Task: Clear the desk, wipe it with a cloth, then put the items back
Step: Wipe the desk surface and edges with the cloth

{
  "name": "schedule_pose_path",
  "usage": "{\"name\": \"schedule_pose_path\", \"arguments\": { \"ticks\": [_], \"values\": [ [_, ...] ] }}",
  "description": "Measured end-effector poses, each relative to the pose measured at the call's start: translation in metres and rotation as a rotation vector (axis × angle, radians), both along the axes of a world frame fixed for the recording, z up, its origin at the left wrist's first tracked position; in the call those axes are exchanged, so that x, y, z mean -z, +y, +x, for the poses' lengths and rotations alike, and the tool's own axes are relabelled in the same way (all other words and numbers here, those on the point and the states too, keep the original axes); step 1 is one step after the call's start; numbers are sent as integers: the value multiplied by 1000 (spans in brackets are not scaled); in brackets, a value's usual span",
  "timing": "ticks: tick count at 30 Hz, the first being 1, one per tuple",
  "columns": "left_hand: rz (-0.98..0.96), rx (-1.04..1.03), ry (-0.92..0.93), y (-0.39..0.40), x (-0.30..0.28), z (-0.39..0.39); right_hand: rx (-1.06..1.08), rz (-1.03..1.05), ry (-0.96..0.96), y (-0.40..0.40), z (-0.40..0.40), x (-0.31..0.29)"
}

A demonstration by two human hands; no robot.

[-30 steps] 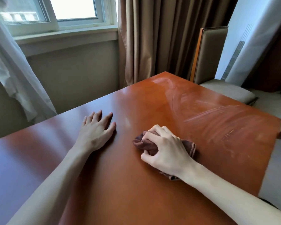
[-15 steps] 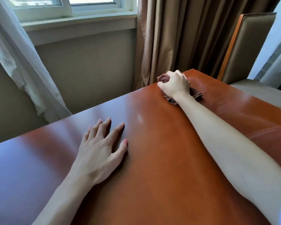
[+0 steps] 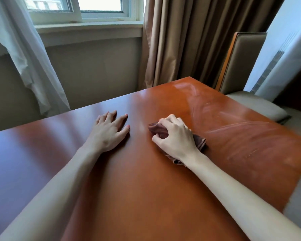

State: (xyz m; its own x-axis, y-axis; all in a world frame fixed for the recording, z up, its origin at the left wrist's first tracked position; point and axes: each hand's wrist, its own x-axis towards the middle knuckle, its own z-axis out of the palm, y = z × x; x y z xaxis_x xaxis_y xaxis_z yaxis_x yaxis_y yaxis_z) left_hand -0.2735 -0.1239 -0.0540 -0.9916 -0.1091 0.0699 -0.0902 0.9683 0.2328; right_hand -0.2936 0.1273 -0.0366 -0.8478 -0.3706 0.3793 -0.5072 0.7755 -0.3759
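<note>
The polished reddish-brown desk [image 3: 129, 197] fills the lower view and carries only my hands and the cloth. A crumpled brown cloth [image 3: 156, 129] lies on it just right of centre, and my right hand [image 3: 175, 138] grips it, fingers curled over the bunched fabric and pressing it onto the wood. My left hand [image 3: 109, 131] rests flat on the desk a short way left of the cloth, fingers spread and straight. Damp wipe streaks [image 3: 233, 129] arc across the desk's right part toward the far corner.
An upholstered chair [image 3: 247, 70] with a wooden frame stands past the desk's far right edge. Brown curtains [image 3: 189, 40] hang behind the far corner, a sheer white curtain [image 3: 24, 58] at the left. The wall and window sill [image 3: 87, 28] run beyond the far edge.
My right hand pulled the cloth back from the desk's far corner to the middle, near my left hand. The left hand stayed flat in place.
</note>
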Motion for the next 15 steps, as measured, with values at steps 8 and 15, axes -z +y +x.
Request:
{"name": "schedule_pose_path", "arguments": {
  "ticks": [8, 15],
  "values": [
    [5, 24, -31, 2, -6, 2, -63, -1, 0, 13, 56, -3],
    [-15, 13, 0, -4, 0, -3, 173, 2, 3, -21, -134, -1]
  ]
}}
